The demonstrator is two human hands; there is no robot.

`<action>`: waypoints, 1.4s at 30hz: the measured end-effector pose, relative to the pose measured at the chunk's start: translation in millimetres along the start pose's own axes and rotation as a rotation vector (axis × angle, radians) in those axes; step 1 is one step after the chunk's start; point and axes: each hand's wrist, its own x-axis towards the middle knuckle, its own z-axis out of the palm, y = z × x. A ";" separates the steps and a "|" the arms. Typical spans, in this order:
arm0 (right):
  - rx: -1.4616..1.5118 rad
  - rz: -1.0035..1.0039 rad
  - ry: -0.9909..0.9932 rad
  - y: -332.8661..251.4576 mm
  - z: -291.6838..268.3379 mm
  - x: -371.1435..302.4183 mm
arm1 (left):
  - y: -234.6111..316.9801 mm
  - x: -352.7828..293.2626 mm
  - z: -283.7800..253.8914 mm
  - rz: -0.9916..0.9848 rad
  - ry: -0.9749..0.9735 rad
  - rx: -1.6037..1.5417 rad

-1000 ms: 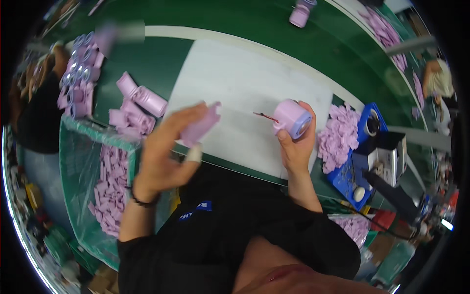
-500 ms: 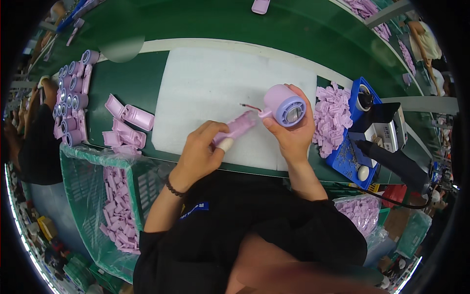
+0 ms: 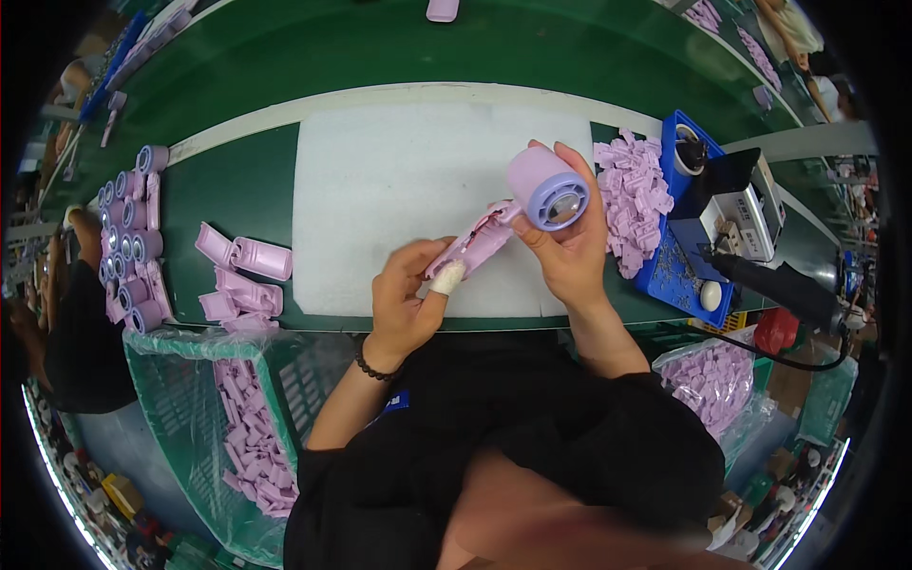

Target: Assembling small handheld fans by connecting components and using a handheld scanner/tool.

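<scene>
The grey floor (image 3: 123, 442) is partly hidden. On the green table (image 3: 228, 180) lies a white mat (image 3: 380, 180); above it, the right hand (image 3: 577, 261) holds a pink cylinder (image 3: 541, 182), far side covered, and the left hand (image 3: 404, 296) pinches a handle shell (image 3: 487, 249) at its neck, wires (image 3: 495, 218) inside unclear.

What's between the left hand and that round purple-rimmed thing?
In the head view, a pink handle shell, held by the left hand, bridges the gap to the round purple-rimmed thing.
</scene>
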 end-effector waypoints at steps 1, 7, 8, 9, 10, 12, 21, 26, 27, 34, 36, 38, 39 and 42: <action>0.002 -0.010 0.025 0.2 3.2 -1.6 | 3.6 -0.2 7.0 -0.071 0.073 -0.096; -0.188 -0.272 -0.045 -2.9 7.3 -12.1 | 27.6 34.8 5.2 0.158 -0.083 0.323; -0.191 -0.274 -0.035 -3.4 8.2 -13.0 | 32.8 37.6 3.0 0.161 -0.092 0.321; -0.206 -0.264 -0.031 -3.9 8.7 -14.0 | 37.8 39.7 0.6 0.218 -0.174 0.510; -0.227 -0.256 -0.023 -4.3 8.4 -14.2 | 41.5 42.9 -0.9 0.281 -0.259 0.693; -0.271 -0.237 0.000 -4.7 7.9 -14.3 | 46.9 48.1 -0.8 0.418 -0.428 1.054; -0.433 -0.555 0.112 -1.6 7.8 -8.2 | 37.5 41.0 24.5 0.244 -0.339 1.089; -0.390 -0.613 0.081 7.1 2.5 -11.2 | 31.1 40.7 16.3 -0.059 -0.338 0.734; -0.365 -0.612 0.067 8.6 1.5 -11.8 | 30.3 42.3 13.5 -0.164 -0.362 0.650; -0.176 -0.291 0.152 -4.6 2.9 -24.4 | 43.5 59.7 9.8 -0.141 -0.558 0.830; 0.013 -0.145 0.246 -3.6 4.6 -25.2 | 33.1 66.1 14.1 0.171 -0.534 0.853; 0.124 -0.069 0.303 -0.3 6.5 -25.0 | 15.5 66.8 19.8 0.305 -0.516 0.670; 0.155 -0.019 0.284 3.0 6.5 -23.0 | 3.9 62.4 21.6 0.278 -0.505 0.481; 0.222 0.116 0.241 2.7 -8.9 -13.5 | -7.7 51.7 25.4 0.097 -0.457 0.429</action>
